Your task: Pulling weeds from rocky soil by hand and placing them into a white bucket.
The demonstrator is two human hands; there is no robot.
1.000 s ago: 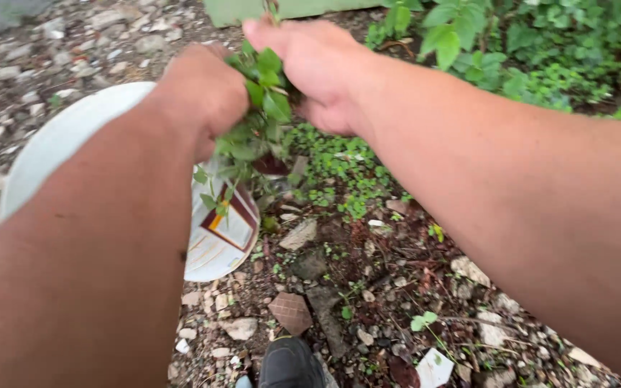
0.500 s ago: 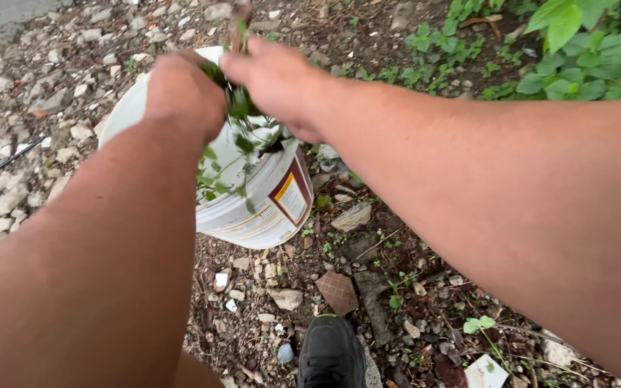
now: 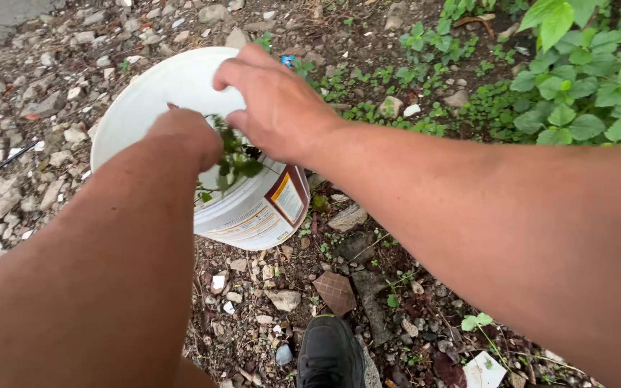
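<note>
A white plastic bucket [image 3: 152,90] with a printed label stands on stony ground. My left hand [image 3: 185,136] is over its rim, closed around a bunch of green leafy weeds [image 3: 235,162] that hang into the bucket. My right hand [image 3: 274,104] hovers just above and to the right of the weeds, fingers curled over the bucket's mouth, touching or nearly touching the bunch. The bucket's inside is mostly hidden by my hands.
Grey gravel and stones [image 3: 30,93] cover the ground on the left. Green leafy plants [image 3: 576,79] grow at the upper right. A brown tile fragment [image 3: 336,291] lies below the bucket. My black shoe [image 3: 332,356] shows at the bottom edge.
Both hands have dropped with the weeds from above the ground plants down to the bucket's mouth. The view has shifted so the bucket sits more centrally.
</note>
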